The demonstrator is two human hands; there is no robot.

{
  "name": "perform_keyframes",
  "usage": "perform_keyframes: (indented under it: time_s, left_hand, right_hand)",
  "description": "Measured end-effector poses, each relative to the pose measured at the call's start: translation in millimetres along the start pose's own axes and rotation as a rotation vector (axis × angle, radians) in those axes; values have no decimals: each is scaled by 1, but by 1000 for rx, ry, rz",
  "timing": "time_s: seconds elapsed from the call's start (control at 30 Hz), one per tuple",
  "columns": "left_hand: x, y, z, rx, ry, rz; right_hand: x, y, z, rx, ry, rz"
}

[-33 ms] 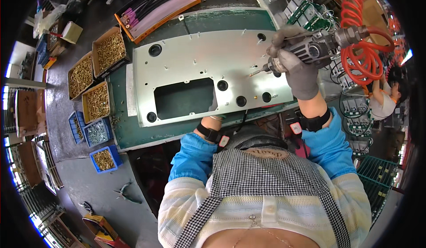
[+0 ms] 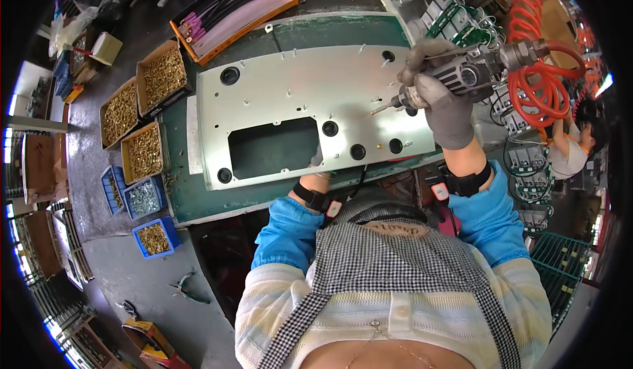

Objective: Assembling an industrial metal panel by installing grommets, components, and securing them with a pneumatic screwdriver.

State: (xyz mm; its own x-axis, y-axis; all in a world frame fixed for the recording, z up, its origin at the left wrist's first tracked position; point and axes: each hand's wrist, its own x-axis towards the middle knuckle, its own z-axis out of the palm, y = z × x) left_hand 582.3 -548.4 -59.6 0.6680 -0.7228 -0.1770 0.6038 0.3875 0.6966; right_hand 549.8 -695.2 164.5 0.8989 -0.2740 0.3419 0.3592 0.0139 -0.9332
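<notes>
A silvery sheet-metal panel [image 2: 264, 93] lies on the green bench mat, with a large rectangular cutout, black round grommets [image 2: 330, 128] and several upright studs. My gloved right hand [image 2: 447, 108] is closed around a grey-black air screwdriver [image 2: 461, 75]. Its thin bit [image 2: 382, 110] points left over the panel's right half; whether the tip touches the metal, I cannot tell. At the panel's near edge, my left hand [image 2: 317, 156] is mostly hidden under the sheet, with a little grey glove showing by the cutout's right corner. Its grip cannot be made out.
On the left stand cardboard boxes of brass fasteners [image 2: 164, 73] and small blue bins [image 2: 157, 238]. An orange-edged tray [image 2: 234, 14] holds black cables. Pliers [image 2: 190, 288] lie near left. A coiled red air hose [image 2: 537, 95] hangs right, beside circuit boards; another person [image 2: 572, 146] is beyond.
</notes>
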Motion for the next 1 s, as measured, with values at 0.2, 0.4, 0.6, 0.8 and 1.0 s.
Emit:
perform_keyframes:
  time_s: [0.2,0.4,0.6,0.8,1.0]
  left_hand:
    - [31,3,13,67,-20,47]
    - [35,3,18,94,-22,58]
    - [39,4,20,111,-23,75]
    - [42,6,21,140,-27,82]
    - [43,8,21,163,-38,83]
  right_hand:
    - [2,6,-10,88,58,7]
    - [-2,5,-9,121,22,0]
    - [-4,7,-11,126,48,-53]
    - [-6,8,-13,133,52,-53]
    - [2,7,-12,154,5,17]
